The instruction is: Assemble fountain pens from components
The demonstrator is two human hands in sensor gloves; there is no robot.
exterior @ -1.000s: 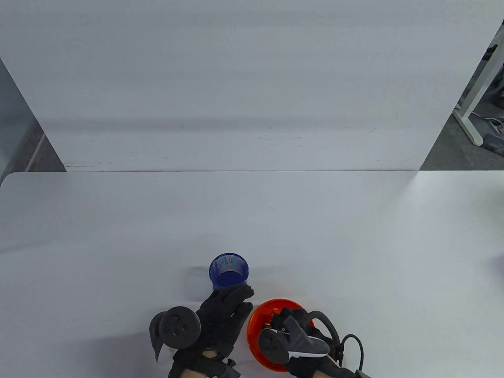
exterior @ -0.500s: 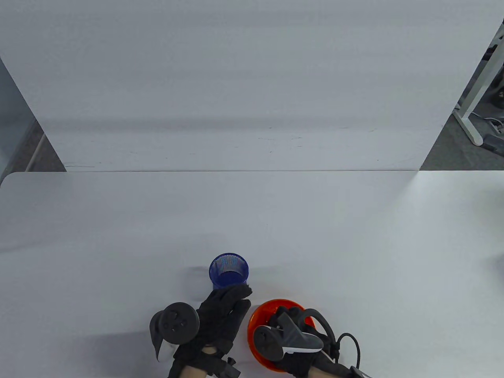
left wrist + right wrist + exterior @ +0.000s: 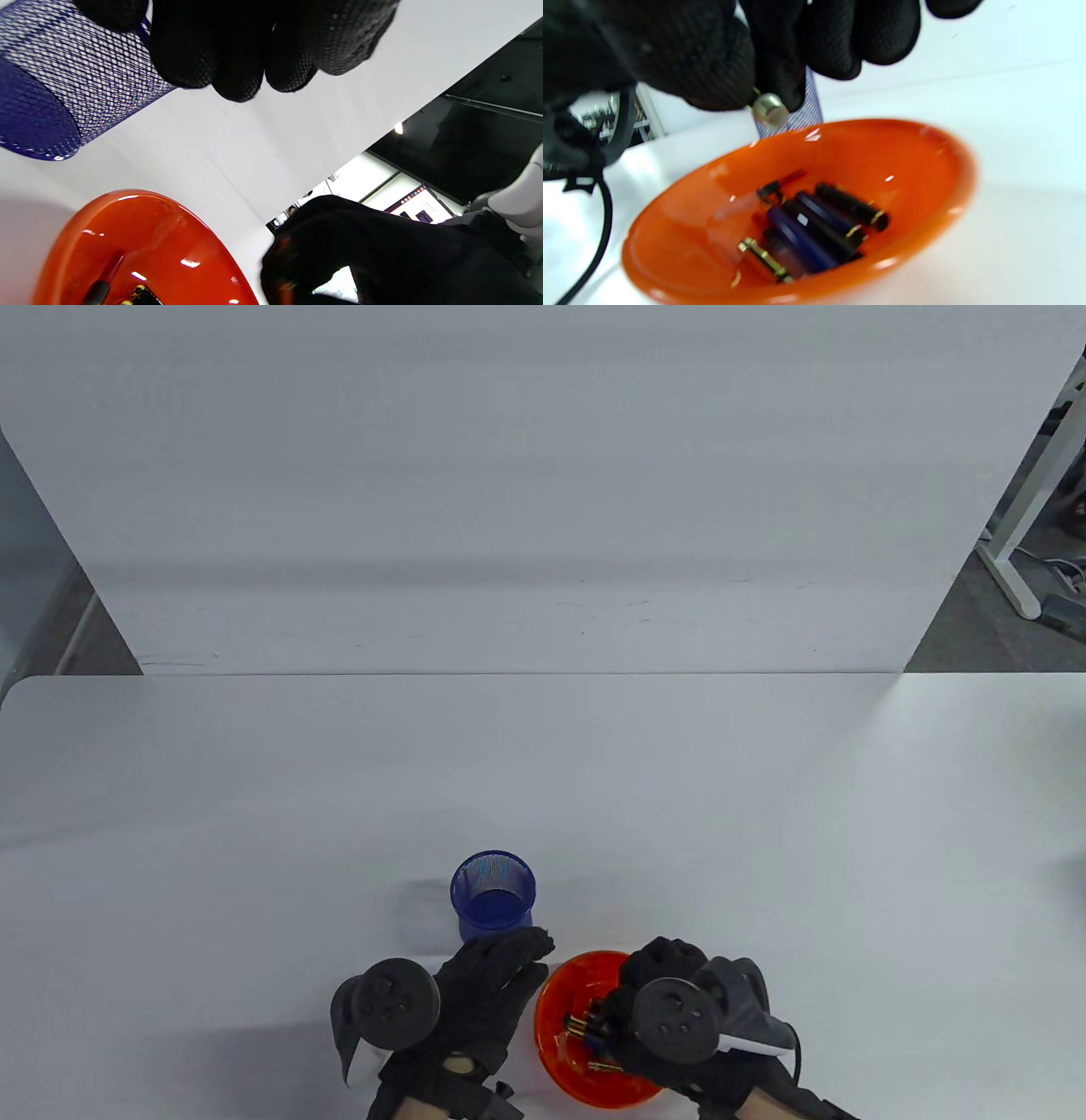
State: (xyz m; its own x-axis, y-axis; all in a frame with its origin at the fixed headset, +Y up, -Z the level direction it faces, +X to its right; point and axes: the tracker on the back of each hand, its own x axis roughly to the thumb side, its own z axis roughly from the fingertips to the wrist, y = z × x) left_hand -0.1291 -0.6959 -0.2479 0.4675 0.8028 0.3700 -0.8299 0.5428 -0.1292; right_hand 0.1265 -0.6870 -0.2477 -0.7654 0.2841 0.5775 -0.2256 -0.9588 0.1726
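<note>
Orange glossy plastic bowl is sitting on the white tabletop, holding dark blue and black pen barrels with gold rings. We are seeing the right hand above it, its grip pinching a small silvery pen piece. The left hand, grip relaxed and released, is lying beside the blue mesh metal cup.

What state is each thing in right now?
Orange bowl: upright, holding loose pen parts.
Blue mesh cup: upright, looks empty.
Left hand: fingers straight, beside the cup.
Right hand: pinching a small silver part above the bowl.
</note>
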